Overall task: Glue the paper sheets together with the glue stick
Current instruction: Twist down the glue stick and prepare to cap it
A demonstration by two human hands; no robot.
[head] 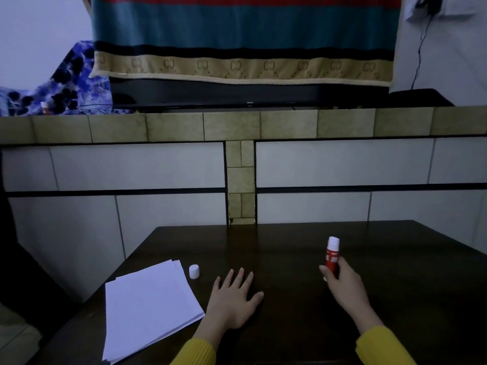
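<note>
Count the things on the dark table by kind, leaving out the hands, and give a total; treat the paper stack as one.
Paper stack: 1
White cap: 1
Glue stick, uncapped, held in the right hand: 1
Total: 3

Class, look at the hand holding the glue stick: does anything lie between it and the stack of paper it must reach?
Yes. The left hand rests flat on the table between the glue stick, gripped in the right hand, and the paper stack.
</note>
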